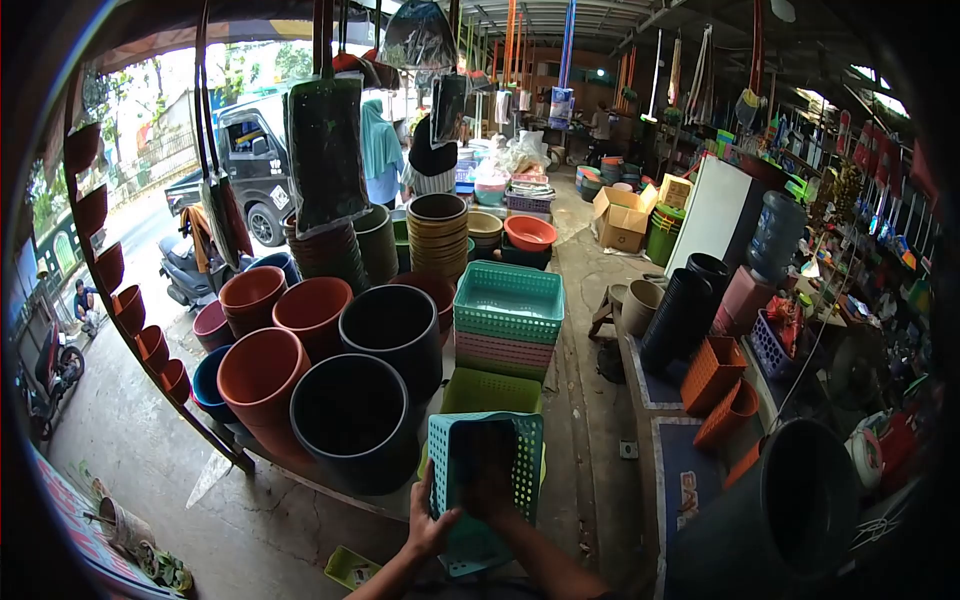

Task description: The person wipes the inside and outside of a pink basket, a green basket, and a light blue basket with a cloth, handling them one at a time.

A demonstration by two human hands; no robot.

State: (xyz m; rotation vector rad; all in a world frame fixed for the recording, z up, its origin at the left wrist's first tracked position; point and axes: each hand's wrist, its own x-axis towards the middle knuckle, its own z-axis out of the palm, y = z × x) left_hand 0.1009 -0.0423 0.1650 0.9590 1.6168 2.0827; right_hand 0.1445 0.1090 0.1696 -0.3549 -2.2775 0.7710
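A teal perforated plastic basket (pixel 533 445) is tilted toward me just below the middle of the view. My left hand (pixel 432 518) grips its left wall, with the thumb toward the inside and fingers along the outer side. Inside the basket is my right hand (pixel 487 487), in deep shadow against a dark, flat-looking patch whose kind I cannot make out. The fingers of that hand are curled but mostly lost in the dark. Directly behind stands a green basket (pixel 490 388), and beyond it a stack of teal and pink baskets (pixel 508 300).
Black pots (pixel 350 415) and terracotta-coloured pots (pixel 262 370) crowd the left. A large black bin (pixel 770 520) and orange baskets (pixel 712 375) stand at right. A small green tray (pixel 350 568) lies low on the ground. Packaged goods (pixel 325 150) hang overhead. People stand farther back.
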